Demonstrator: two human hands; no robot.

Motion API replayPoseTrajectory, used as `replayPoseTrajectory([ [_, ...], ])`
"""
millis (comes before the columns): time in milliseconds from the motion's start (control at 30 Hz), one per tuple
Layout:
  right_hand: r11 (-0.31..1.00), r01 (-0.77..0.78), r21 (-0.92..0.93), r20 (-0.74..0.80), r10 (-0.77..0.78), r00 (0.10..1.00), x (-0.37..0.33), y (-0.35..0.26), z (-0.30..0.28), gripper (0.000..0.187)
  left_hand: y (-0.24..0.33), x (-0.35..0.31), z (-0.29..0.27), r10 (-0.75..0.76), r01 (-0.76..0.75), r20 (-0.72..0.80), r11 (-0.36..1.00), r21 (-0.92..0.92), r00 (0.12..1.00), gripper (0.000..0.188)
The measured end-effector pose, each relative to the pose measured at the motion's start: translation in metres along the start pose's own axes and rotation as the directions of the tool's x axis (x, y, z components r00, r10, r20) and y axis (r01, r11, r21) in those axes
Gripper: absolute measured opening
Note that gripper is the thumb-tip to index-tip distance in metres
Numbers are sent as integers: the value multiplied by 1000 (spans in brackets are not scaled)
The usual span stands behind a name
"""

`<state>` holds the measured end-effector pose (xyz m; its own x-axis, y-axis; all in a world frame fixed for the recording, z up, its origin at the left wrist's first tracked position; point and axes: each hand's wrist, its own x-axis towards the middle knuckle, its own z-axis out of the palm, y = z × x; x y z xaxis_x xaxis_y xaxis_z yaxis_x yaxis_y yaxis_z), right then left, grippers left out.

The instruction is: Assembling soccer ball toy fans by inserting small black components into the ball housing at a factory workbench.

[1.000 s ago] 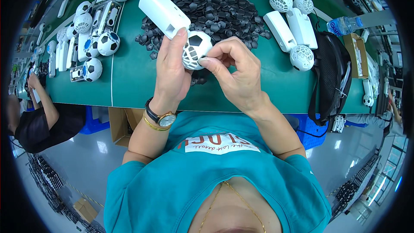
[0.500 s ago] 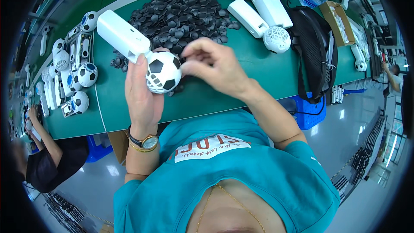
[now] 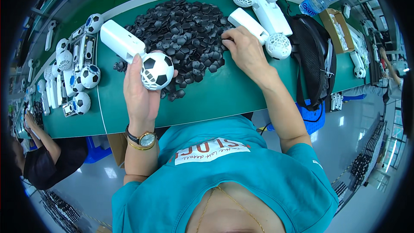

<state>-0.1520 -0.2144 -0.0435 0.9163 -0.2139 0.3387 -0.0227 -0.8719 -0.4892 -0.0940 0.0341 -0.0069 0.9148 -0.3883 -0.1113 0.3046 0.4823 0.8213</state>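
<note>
In my left hand [image 3: 140, 92] rests a white device with a soccer-ball head [image 3: 157, 70] and a long white box-shaped body [image 3: 120, 41]. Black pentagons cover part of the ball, while white openwork shows low on its left side. My left fingers are wrapped round it near the joint of ball and body. My right hand [image 3: 243, 49] is at the right edge of a heap of black pentagon pieces [image 3: 181, 34], thumb and fingertips pinched together there. Whatever lies between those fingertips is too small to make out.
White devices with openwork balls [image 3: 278, 46] lie right of the heap, beside a black mesh bag [image 3: 312, 56], a water bottle [image 3: 317, 3] and a cardboard box [image 3: 338, 30]. Several finished-looking soccer-ball devices [image 3: 81, 102] stand at left. Another person's arm [image 3: 45, 140] is at far left.
My right hand has moved from beside the ball, up and right to the heap's edge. My left hand still holds the device, which has shifted slightly left.
</note>
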Motion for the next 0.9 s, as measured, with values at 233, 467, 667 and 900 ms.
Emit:
replayPoseTrajectory([
  [233, 980, -169, 108, 217, 143, 966, 14, -6, -17, 15, 6, 9, 5, -54, 59, 36, 989, -134, 998, 37],
  [467, 491, -368, 790, 379, 81, 922, 4, -72, -37, 14, 11, 16, 18, -70, 82, 50, 954, -289, 996, 37],
  [667, 275, -261, 925, 267, 16, 964, 0, -95, -26, 16, 11, 20, 29, -50, 67, 58, 937, -343, 997, 36],
  [900, 262, -346, 901, 361, -10, 932, -5, -106, -24, 16, 9, 22, 32, -31, 56, 71, 920, -388, 997, 35],
])
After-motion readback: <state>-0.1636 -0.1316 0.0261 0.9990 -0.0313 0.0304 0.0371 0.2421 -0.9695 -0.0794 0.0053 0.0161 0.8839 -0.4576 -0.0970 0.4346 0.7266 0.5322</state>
